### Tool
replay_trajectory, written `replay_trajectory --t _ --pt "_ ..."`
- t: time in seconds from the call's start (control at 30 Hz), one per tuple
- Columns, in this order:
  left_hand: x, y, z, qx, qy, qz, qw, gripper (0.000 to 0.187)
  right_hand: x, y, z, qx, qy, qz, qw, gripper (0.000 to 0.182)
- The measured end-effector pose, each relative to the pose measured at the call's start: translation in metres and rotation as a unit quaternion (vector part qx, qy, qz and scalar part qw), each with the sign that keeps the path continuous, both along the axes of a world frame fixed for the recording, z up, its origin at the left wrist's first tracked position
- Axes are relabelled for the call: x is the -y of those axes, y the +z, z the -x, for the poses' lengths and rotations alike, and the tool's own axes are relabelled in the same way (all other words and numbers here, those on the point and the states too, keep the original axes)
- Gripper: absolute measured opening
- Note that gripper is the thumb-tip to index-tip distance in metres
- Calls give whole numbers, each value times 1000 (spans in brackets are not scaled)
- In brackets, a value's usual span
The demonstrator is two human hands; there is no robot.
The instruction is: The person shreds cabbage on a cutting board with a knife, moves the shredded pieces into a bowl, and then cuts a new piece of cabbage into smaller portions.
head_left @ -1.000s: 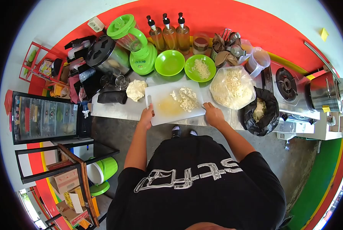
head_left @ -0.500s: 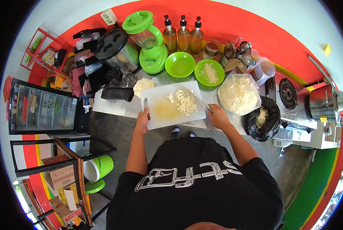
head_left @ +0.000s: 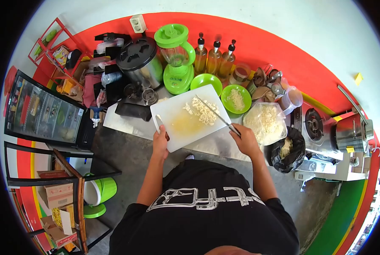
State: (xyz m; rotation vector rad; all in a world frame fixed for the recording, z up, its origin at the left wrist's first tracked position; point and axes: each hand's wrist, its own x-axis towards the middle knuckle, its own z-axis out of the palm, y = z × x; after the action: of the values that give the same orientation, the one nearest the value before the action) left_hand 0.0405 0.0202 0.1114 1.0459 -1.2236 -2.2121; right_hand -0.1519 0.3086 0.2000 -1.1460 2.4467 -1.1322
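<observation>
My left hand [head_left: 160,142] grips the near left edge of a white cutting board [head_left: 177,125] and holds it raised and tilted off the steel counter [head_left: 126,125]. A pile of pale chopped shreds [head_left: 203,111] lies on the board's far right part. My right hand [head_left: 243,139] is shut on a knife [head_left: 215,114], and its blade lies across the board beside the shreds. Just past the board stand an empty green bowl [head_left: 207,80] and a second green bowl with shreds [head_left: 236,98].
A clear bag of shreds [head_left: 264,122] and a black bag of scraps [head_left: 285,148] sit to the right, then a gas stove [head_left: 315,125] and a steel pot [head_left: 349,131]. A green blender [head_left: 177,59], three oil bottles [head_left: 215,57] and a black-lidded cooker [head_left: 139,61] line the back.
My left hand has lifted the cutting board off the counter and tilted it. My right hand has brought the knife blade onto the board next to the shreds.
</observation>
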Motion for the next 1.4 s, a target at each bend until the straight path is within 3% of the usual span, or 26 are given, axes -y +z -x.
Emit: replay_trajectory --t 0.33,0.57,0.7,0.83,0.97,1.1,1.4 --pt "0 -6 65 -45 -129 32 990 39 8 -9 -27 80 -24 -35 996 25" --pt "5 19 94 -20 -155 32 987 39 9 -35 -17 112 -162 11 980 21" --pt "21 3 114 -18 -196 26 980 39 32 1 -35 175 -125 14 976 20" --pt "27 -1 133 -17 -230 29 973 39 43 -2 -46 253 -97 -1 963 21" --pt "30 2 140 -36 -258 40 965 39 37 -22 -38 277 -180 8 944 21" --pt "34 8 142 -36 -264 33 963 39 15 -53 -19 215 -229 35 949 22" --pt "20 14 145 -19 -203 52 978 39 -17 -68 19 187 -177 45 965 21"
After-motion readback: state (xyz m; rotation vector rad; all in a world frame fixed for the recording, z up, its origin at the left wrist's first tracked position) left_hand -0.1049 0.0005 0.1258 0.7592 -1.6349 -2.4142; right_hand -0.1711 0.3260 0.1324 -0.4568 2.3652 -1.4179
